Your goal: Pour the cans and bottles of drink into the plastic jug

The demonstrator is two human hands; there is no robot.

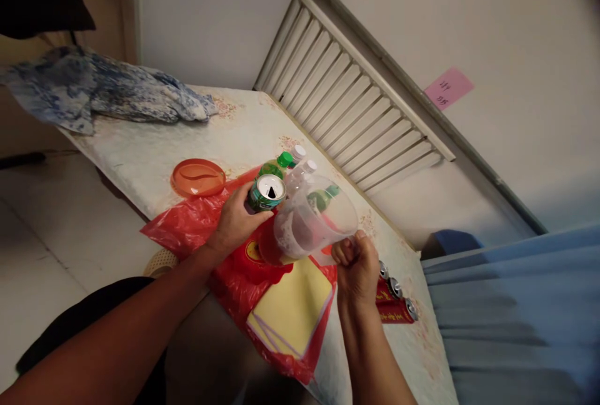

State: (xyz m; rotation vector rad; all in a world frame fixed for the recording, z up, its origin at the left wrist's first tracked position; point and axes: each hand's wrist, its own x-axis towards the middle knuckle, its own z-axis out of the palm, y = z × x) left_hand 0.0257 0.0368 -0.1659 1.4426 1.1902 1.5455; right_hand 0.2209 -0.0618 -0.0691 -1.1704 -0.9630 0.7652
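Thin walls on one side, shifting weight on the other

A green-and-black, cylindrical metal drink can (266,194), opened at the top, is gripped round its side by the left hand (237,220). A translucent, pale plastic jug (307,220) is held tilted by its handle in the closed right hand (359,261), just beside the can and over a glossy red plastic bag (192,227) and a folded yellow cloth (293,305). Whether the jug's base is supported cannot be told.

The can should be found light and easily dented, perhaps slippery; it is best taken low round the body, without squeezing. How full it is cannot be seen. The jug, with frothy liquid inside, should be stiffer and heavier, its weight liable to slosh; it is best taken by the handle.
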